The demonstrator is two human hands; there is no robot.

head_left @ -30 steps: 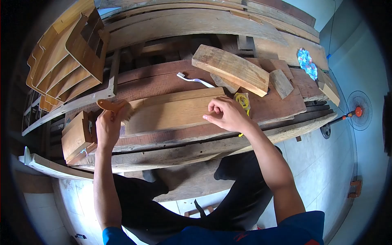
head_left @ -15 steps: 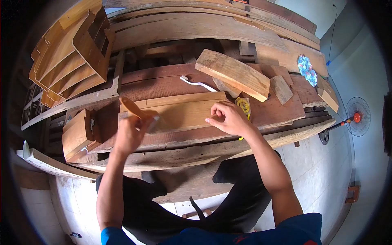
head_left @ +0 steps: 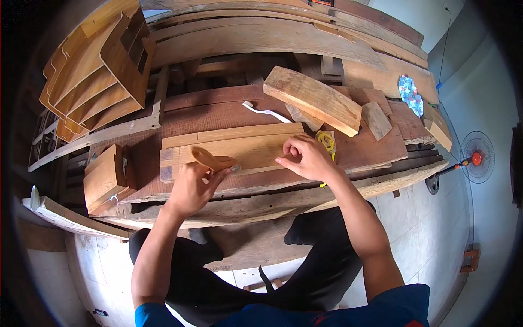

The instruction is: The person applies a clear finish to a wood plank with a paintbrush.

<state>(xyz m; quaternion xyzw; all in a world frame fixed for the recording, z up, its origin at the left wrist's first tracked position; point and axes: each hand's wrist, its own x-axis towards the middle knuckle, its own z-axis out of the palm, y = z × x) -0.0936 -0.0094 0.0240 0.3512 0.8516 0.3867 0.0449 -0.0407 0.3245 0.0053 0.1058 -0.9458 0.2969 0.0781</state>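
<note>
A light brown wooden board (head_left: 253, 146) lies lengthwise on the reddish plank bench top (head_left: 196, 106). Over its left part, my left hand (head_left: 195, 185) is closed round a curved, orange-brown wooden piece (head_left: 206, 158) with a small pale tip at its right end. My right hand (head_left: 306, 156) rests at the board's right end, its fingers curled; whatever is between them, if anything, is hidden. Just right of that hand lies a yellow coiled cord (head_left: 327, 140). A white toothbrush (head_left: 267, 113) lies behind the board.
A thick wood block (head_left: 313, 98) rests on smaller scraps behind my right hand. At the left are a wooden tiered rack (head_left: 101, 82) and a small wooden box (head_left: 103, 180). A blue patterned crumpled item (head_left: 409, 95) lies back right; a fan (head_left: 475, 157) stands beyond the bench.
My left hand has moved right along the board with the curved piece, whose tip now points right. My right hand has stayed almost where it was.
</note>
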